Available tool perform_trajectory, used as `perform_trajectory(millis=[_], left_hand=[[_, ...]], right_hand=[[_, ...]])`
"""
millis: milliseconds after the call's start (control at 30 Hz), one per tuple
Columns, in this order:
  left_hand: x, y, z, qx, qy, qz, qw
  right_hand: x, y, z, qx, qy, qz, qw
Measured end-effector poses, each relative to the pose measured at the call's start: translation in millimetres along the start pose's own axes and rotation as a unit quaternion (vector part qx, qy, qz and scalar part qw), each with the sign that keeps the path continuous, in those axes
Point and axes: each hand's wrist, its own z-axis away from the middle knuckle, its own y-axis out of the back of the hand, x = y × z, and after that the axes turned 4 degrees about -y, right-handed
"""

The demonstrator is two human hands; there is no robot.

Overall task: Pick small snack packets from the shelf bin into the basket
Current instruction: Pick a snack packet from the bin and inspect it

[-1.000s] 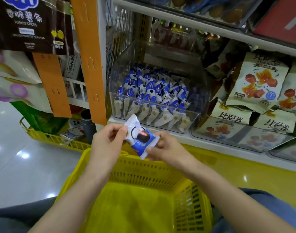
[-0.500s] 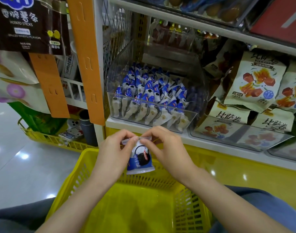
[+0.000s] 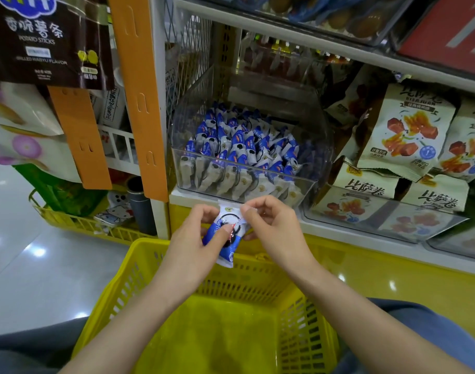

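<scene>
One snack packet (image 3: pixel 226 236) is pinched by left hand (image 3: pixel 195 238) and right hand (image 3: pixel 274 230) | basket (image 3: pixel 258 282) is set at 6 o'clock, seemingly for dropping | shelf bin (image 3: pixel 316 147): 12 o'clock

A white shelf (image 3: pixel 190 198) carries a clear bin (image 3: pixel 320 147) at 12 o'clock, packed with blue-and-white snack packets (image 3: pixel 239 147) standing upright in rows; just beside it at 3 o'clock sits a second clear tray (image 3: pixel 419 225) holding beige packets (image 3: pixel 365 184); the glossy floor (image 3: pixel 28 279) lies at 8 o'clock.
</scene>
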Motion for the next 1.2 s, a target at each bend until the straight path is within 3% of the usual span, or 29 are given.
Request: perform_trajectory(millis=[133,267,400,533,667,833,1033,1200], left_hand=[[3.9,-2.2,-1.5,-0.012,0.114,0.168,0.979],[5.4,-2.6,-2.5,0.012,0.177,0.266,0.948],[5.8,-4.8,-1.8,0.018,0.192,0.314,0.930],[1.5,-6.3,0.9,-0.024,0.179,0.294,0.939],[-2.0,-7.9,1.2,-0.014,0.129,0.159,0.979],[-4.3,-7.8,0.4,-0.012,0.094,0.090,0.991],[-5.4,-5.1,-3.0,0.030,0.110,0.107,0.988],[-6.1,-3.0,-4.2,0.070,0.160,0.161,0.971]], right_hand=[[-4.3,-2.1,3.3,-0.073,0.005,-0.061,0.995],[-5.9,-3.2,7.1,-0.078,0.048,0.007,0.996],[-0.5,-5.9,7.7,-0.057,0.008,0.087,0.995],[3.6,-9.1,10.5,-0.063,0.043,0.126,0.989],[5.5,-9.5,13.4,-0.060,0.098,0.181,0.977],[8.5,-8.5,12.4,-0.056,0.106,0.236,0.964],[8.3,-13.4,12.9,-0.055,0.087,0.192,0.976],[13.1,-17.6,18.5,-0.080,0.077,0.240,0.965]])
